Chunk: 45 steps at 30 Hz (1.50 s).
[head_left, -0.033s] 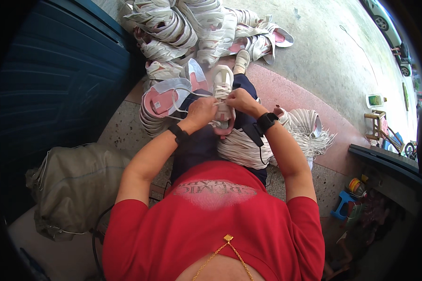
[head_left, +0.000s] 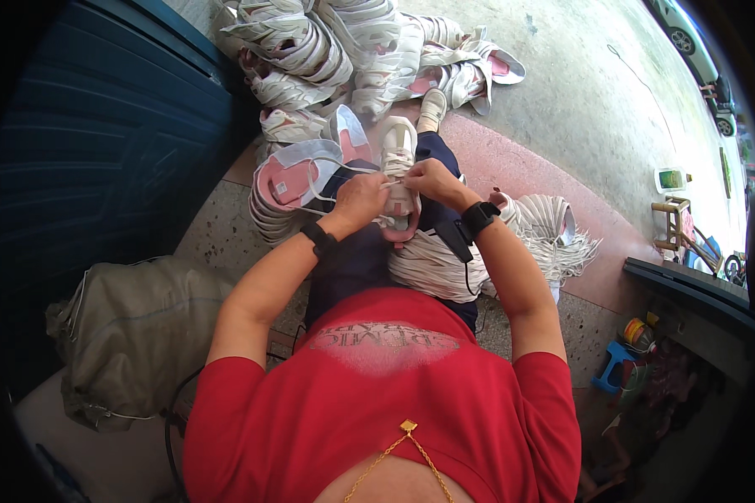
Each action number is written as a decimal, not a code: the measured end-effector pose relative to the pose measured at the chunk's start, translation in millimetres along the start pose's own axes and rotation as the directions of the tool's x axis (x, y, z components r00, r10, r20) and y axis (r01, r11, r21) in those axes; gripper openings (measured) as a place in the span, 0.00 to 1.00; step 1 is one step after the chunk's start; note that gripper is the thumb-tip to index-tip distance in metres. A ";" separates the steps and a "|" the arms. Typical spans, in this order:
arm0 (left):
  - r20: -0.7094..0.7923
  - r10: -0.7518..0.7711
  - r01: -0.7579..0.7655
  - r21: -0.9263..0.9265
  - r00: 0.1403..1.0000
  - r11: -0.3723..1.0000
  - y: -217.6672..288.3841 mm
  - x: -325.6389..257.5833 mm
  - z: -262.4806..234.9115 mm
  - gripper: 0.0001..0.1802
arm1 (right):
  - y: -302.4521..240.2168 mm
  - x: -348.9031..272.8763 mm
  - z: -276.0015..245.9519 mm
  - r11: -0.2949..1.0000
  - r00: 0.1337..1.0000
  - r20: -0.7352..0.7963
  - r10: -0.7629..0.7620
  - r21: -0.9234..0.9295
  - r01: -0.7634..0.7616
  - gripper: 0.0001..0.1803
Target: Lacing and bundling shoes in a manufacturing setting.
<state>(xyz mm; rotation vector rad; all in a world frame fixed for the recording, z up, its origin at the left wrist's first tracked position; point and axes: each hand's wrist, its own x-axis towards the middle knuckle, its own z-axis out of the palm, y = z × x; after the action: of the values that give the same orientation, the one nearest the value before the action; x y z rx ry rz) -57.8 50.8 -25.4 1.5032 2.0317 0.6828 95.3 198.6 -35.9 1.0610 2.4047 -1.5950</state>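
A cream-white shoe upper (head_left: 400,138) with pink lining sits over my lap, its toe pointing away from me. White shoelace (head_left: 323,159) runs through its front and loops out to the left. My left hand (head_left: 361,199) is closed at the upper's left edge, fingers pinched on the lace. From the right side, my right hand (head_left: 434,181) also pinches the lace above the upper's opening. The fingertips of both hands nearly meet over the lacing, and the exact lace ends between them are too small to make out.
Stacked shoe uppers (head_left: 298,54) pile up ahead, with a pink-lined stack (head_left: 283,180) by my left knee. More uppers with loose laces (head_left: 545,226) lie right. A dark blue door (head_left: 134,126) and stuffed sack (head_left: 143,327) stand left; a wooden stool (head_left: 671,222) is far right.
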 end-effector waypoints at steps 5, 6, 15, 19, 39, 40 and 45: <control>-0.039 -0.042 0.040 -0.056 0.998 0.998 2.1 4.4 6.1 0.13 | 18.3 -6.2 16.0 0.963 0.991 -0.130 0.022 0.269 0.013 0.13; -0.036 -0.055 0.053 -0.040 0.998 0.998 3.5 4.0 5.1 0.14 | 12.9 -8.4 16.2 0.988 0.986 -0.164 -0.022 0.150 0.047 0.13; -0.005 -0.120 0.120 0.079 0.993 0.990 13.5 9.1 2.8 0.16 | -12.2 -4.8 19.8 0.992 0.935 -0.341 -0.096 -0.108 0.062 0.12; 0.062 -0.152 0.138 0.185 0.986 0.973 20.5 15.3 0.4 0.14 | -6.0 0.6 35.4 0.999 0.889 -0.456 -0.043 -0.044 0.026 0.13; 0.407 0.104 -0.003 -0.243 0.908 0.970 23.5 34.7 -75.9 0.15 | -28.6 -36.3 -35.0 0.967 0.980 -0.004 -0.198 -0.166 0.195 0.22; 0.448 0.076 0.069 -0.298 0.891 0.952 26.5 32.9 -73.9 0.16 | -30.5 -32.3 -26.4 0.956 0.966 0.022 -0.257 -0.138 0.258 0.21; 0.484 -0.174 0.456 -0.559 0.858 0.692 48.9 26.7 -81.5 0.13 | -26.1 -30.3 -16.8 0.957 0.996 -0.062 -0.069 0.279 0.084 0.14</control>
<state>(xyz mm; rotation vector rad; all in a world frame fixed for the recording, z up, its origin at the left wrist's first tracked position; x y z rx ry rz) -84.6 81.8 64.5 0.7498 1.4471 0.7637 108.4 191.5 4.8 1.0720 2.3243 -2.0085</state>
